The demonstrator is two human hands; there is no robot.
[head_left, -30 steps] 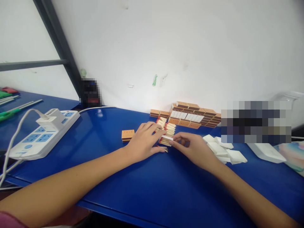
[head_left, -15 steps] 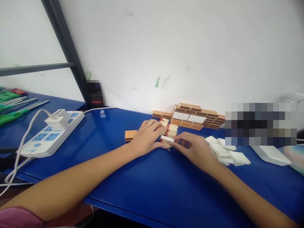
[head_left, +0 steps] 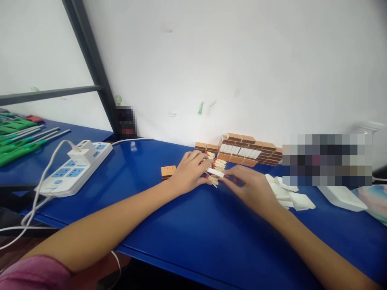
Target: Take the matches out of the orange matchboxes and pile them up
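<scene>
Head view: left hand (head_left: 190, 172) lies spread over loose matches (head_left: 218, 164) on the tabletop (head_left: 193, 225); right hand (head_left: 252, 186) pinches the white tray (head_left: 216, 172) beside them. Pressing sideways could scatter matches.

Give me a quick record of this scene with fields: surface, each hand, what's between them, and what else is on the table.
surface: blue table against a white wall
left hand: flat over loose red-tipped matches
right hand: fingertips on a white matchbox tray
between hands: the tray, with matches sticking out beneath it
behind: stacked brown matchboxes along the wall
left of hands: single orange matchbox; white power strip with a plugged-in adapter
right of hands: heap of white trays
far left: green-handled tools
</scene>
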